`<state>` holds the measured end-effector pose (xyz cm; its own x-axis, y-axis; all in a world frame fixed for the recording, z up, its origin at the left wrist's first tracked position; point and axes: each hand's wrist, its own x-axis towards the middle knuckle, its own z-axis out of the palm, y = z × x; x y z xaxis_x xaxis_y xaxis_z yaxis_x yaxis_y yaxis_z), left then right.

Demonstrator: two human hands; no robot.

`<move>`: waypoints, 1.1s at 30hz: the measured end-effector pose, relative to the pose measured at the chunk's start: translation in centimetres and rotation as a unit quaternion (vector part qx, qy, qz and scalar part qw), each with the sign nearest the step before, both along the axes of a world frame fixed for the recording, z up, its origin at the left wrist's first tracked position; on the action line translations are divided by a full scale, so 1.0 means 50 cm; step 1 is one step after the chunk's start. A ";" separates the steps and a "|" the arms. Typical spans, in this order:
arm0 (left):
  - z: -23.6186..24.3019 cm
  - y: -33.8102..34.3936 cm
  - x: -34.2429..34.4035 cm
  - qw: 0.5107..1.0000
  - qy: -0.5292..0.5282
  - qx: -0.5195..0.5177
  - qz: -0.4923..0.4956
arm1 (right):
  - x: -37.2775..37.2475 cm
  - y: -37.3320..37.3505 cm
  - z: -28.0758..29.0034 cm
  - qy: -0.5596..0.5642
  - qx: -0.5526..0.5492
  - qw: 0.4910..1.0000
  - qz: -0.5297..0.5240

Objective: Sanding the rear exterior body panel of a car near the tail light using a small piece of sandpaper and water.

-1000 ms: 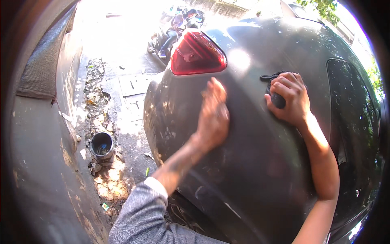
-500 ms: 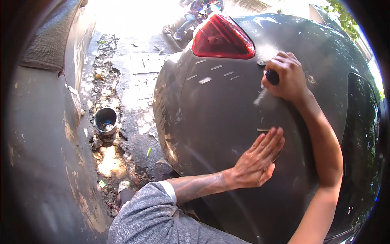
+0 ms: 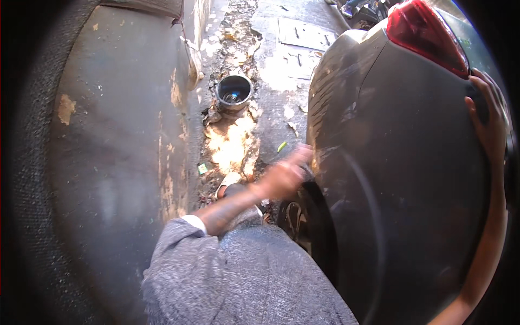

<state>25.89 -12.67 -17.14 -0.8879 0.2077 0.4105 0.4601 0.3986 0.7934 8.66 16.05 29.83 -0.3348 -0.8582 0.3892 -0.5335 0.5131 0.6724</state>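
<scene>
L hand (image 3: 284, 173) blurred, beside car (image 3: 411, 162) near wheel (image 3: 295, 214); can't tell if fingers apart or clamped. R hand (image 3: 490, 116) on car, by red lamp (image 3: 425, 35); thumb apart, grip hidden, can't tell. Car fills R side. Tip: R pressure light/even, L clear of wheel.

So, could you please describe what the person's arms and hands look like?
The left arm has a grey sleeve with a white cuff; the left hand is gloveless but blurred. The right arm and right hand show no sleeve or glove.
</scene>
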 end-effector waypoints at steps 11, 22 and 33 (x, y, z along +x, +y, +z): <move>-0.675 -0.391 0.398 0.831 -0.499 -0.212 0.124 | 0.051 -0.100 -0.489 -0.128 0.196 0.958 -0.168; -0.660 -0.552 0.026 0.881 0.056 -0.469 -0.034 | 0.750 0.098 -0.343 0.069 -0.220 0.899 -0.372; -0.348 -0.109 -0.057 0.957 -0.281 -0.026 0.063 | 0.304 -0.108 -0.691 -0.145 -0.056 0.953 -0.259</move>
<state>23.06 -18.14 -34.57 -0.9848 0.0909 -0.1480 -0.0889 0.4681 0.8792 23.84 10.65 -4.72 -0.8094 -0.5073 0.2957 -0.3444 0.8180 0.4608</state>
